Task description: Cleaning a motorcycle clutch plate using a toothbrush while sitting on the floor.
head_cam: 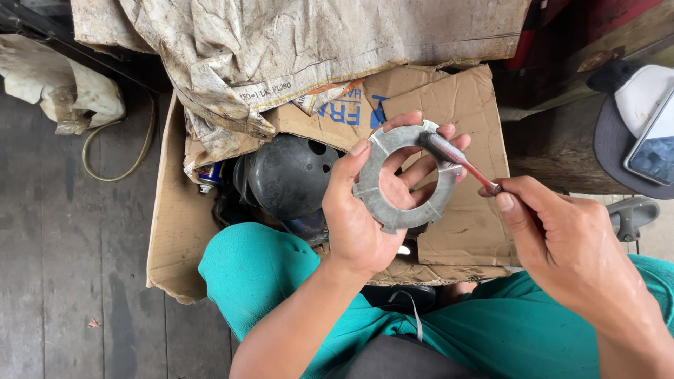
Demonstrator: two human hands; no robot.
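One flattened cardboard sheet lies on the dark plank floor, with one worn, dirty sack draped over its far edge and one dark rounded metal housing resting on it. The person sits over it in teal trousers. The left hand holds one flat grey metal ring up above the cardboard, thumb pressed on the near face and fingers curled behind the rim. The right hand pinches one small red-handled brush, its tip lying on the ring's upper right edge. The step looks like brushing or cleaning the ring's face; carrying on would seem to call for turning the ring in the fingers so each part of the rim meets the bristles.
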